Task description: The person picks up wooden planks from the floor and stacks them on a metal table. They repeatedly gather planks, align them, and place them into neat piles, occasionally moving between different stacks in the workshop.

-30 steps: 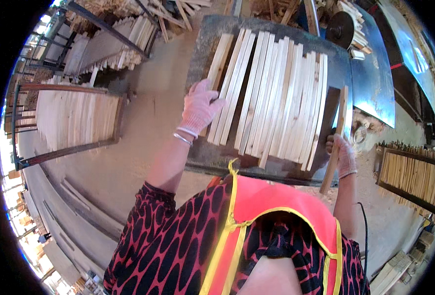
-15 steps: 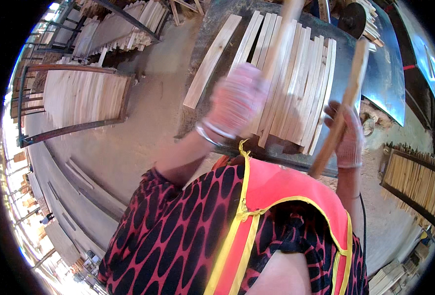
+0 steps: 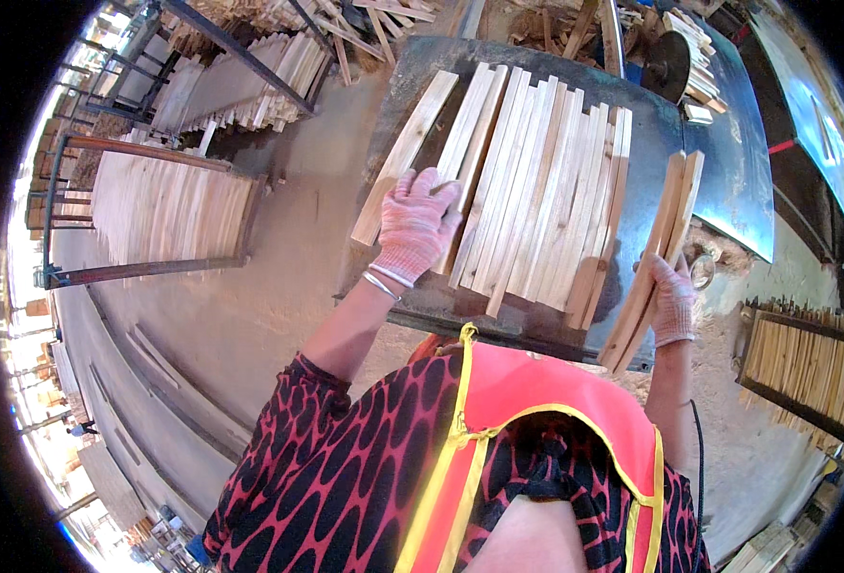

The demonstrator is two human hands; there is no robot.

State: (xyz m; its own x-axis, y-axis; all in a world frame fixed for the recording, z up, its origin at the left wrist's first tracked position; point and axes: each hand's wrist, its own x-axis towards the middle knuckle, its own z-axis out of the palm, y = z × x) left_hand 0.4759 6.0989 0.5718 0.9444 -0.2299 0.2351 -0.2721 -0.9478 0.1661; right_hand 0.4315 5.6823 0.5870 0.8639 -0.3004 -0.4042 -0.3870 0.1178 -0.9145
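My left hand (image 3: 417,227), in a pale red knitted glove, is at the left part of a row of pale wooden slats (image 3: 522,191). Its fingers curl over the near part of one slat (image 3: 468,119), and the palm hides that slat's end. To the right of the row, my right hand (image 3: 672,301), gloved alike, grips two wooden slats (image 3: 659,256) side by side. They stand tilted, lower ends toward my body, apart from the row. One wider slat (image 3: 405,158) lies separately left of the row.
The slats lie on a dark metal table (image 3: 422,59). Beyond its right side are a dark round disc (image 3: 665,65) and more wood pieces (image 3: 699,57). Racks of stacked slats stand left (image 3: 174,210) and right (image 3: 809,358). Sawdust covers the floor (image 3: 298,229).
My left hand has moved left and down from the blurred slat it raised over the row, onto the slats. My right hand now holds two slats instead of one, tilted lower.
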